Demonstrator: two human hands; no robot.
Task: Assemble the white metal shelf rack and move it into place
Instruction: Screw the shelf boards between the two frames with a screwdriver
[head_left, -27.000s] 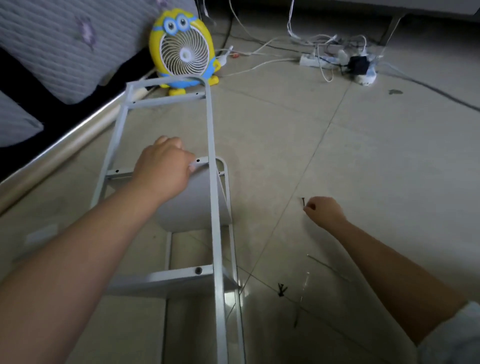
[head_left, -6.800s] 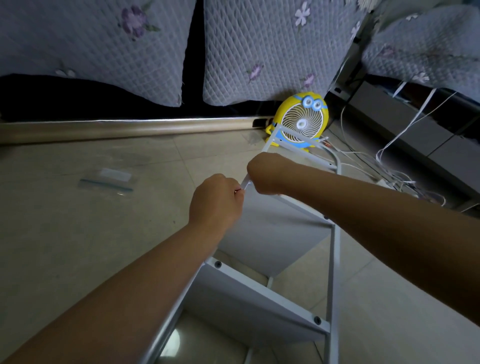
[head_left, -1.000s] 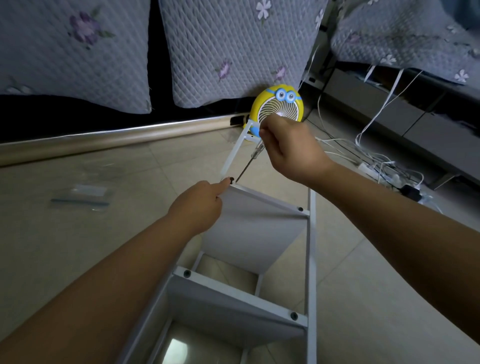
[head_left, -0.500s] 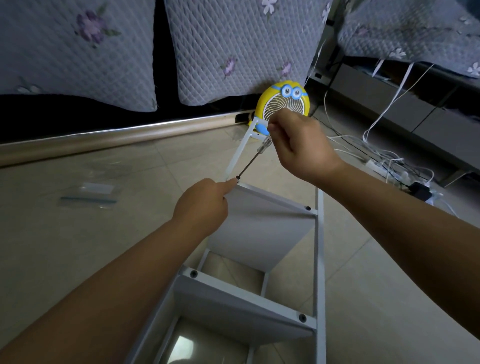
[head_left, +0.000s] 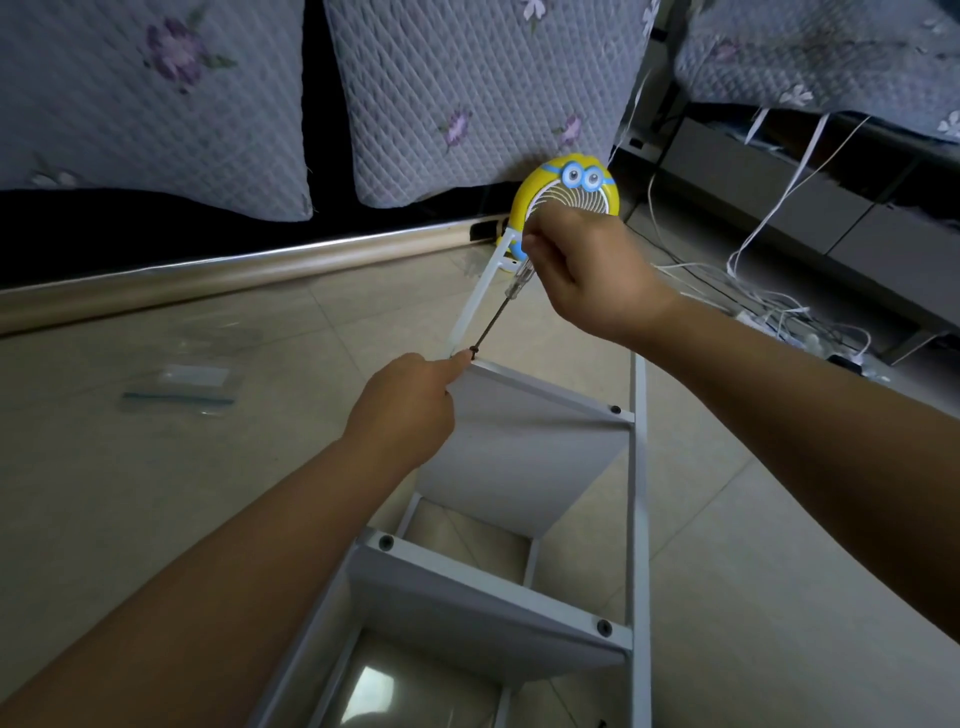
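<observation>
A: Entry, far left. What lies on the floor (head_left: 104, 493)?

B: A clear plastic bag (head_left: 182, 387), flat on the tiles, well apart from the rack.

A: Left hand (head_left: 410, 410)?

B: Reaches in from lower left. Fingers curled; the fingertips (head_left: 460, 360) pinch together at a dark screw (head_left: 473, 352), right at the left corner of a shelf panel (head_left: 519, 447).

A: Tool?

B: Screwdriver (head_left: 501, 306), thin dark shaft, clear handle. Its tip sits on the screw head and the shaft slants up to the right.

A: Where is the white rack (head_left: 638, 519) itself?

B: Lying on its side on the floor, running from the bottom edge of the view away toward the sofa cushions (head_left: 467, 93). Two panels stand between its rails. The nearer panel (head_left: 483, 603) shows a dark screw head at each visible corner, and the farther panel shows one at its right corner.

A: Right hand (head_left: 582, 270)?

B: Above and beyond the farther panel. Fingers wrapped tight round the screwdriver handle, which is mostly hidden in the fist.

A: Behind it?

B: A yellow cartoon desk fan (head_left: 566, 179) on the floor at the far end of the rack, partly covered by that hand.

A: Far right?

B: White cables (head_left: 769, 306) tangled on the floor.
</observation>
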